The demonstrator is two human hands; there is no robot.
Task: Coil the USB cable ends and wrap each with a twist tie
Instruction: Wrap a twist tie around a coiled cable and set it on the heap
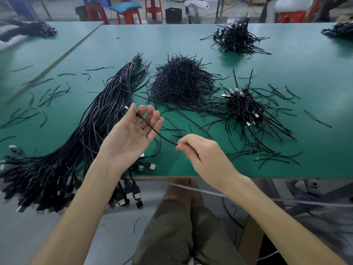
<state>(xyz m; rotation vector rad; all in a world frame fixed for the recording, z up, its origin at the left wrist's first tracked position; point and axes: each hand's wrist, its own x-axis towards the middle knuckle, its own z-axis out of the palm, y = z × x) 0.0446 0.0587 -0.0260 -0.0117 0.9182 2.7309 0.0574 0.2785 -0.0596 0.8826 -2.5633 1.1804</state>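
Note:
My left hand [131, 134] is raised palm up over the green table [286, 77], its fingers loosely curled round the end of a black USB cable [162, 136]. A small silver plug tip shows by the forefinger. The cable runs down and right to my right hand [200, 152], which pinches it between thumb and forefinger. A big bundle of uncoiled USB cables [80, 134] lies to the left, plugs hanging over the table's front edge. A heap of black twist ties [181, 81] sits behind my hands. Coiled, tied cables [246, 108] are piled to the right.
A second pile of tied cables [236, 37] lies at the back right, and more dark piles sit at the far left [36, 28] and far right [340, 30] edges. Loose ties are scattered across the table. Red stools [129, 16] stand beyond it. My knees are below the front edge.

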